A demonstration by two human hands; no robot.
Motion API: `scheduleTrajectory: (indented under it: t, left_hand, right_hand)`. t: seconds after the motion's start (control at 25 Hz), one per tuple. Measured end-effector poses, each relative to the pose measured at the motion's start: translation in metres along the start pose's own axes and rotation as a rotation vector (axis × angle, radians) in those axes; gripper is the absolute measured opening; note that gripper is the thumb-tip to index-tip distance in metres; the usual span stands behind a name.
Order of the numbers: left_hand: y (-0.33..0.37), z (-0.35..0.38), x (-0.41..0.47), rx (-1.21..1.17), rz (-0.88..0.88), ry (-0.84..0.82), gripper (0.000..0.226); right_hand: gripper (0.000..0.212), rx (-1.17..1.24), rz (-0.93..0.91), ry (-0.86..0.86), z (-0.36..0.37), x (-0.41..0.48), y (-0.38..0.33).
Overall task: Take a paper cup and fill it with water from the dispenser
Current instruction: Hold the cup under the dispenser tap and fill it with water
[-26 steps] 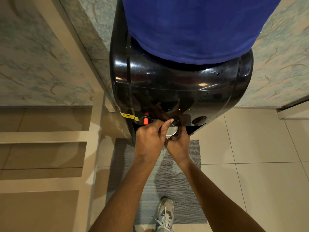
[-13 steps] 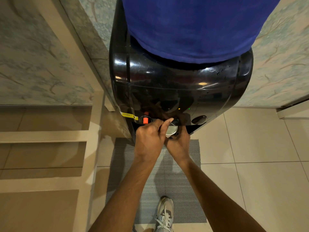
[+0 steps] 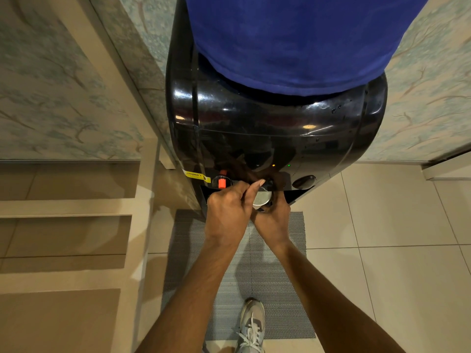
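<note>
Under the middle tap of the black dispenser (image 3: 254,133) we find the paper cup (image 3: 261,198), upright, rim showing. Right hand (image 3: 272,220) is clamped around the cup from below. Left hand (image 3: 229,210) is curled together, thumb pressed at the tap beside the red lever (image 3: 222,182).
</note>
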State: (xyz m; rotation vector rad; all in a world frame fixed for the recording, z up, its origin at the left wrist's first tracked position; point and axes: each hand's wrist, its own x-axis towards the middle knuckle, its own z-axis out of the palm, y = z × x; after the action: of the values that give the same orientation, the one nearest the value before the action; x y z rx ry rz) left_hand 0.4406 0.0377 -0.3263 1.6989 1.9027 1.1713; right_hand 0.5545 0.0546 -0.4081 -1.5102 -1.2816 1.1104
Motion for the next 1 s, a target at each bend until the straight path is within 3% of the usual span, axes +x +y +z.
scheduleTrajectory:
  t: [1.0]
  left_hand:
    - [-0.009,-0.007,-0.010,-0.136,0.008,-0.038,0.027]
  right_hand:
    - [0.074,-0.070,-0.049,0.049,0.001,-0.009,0.005]
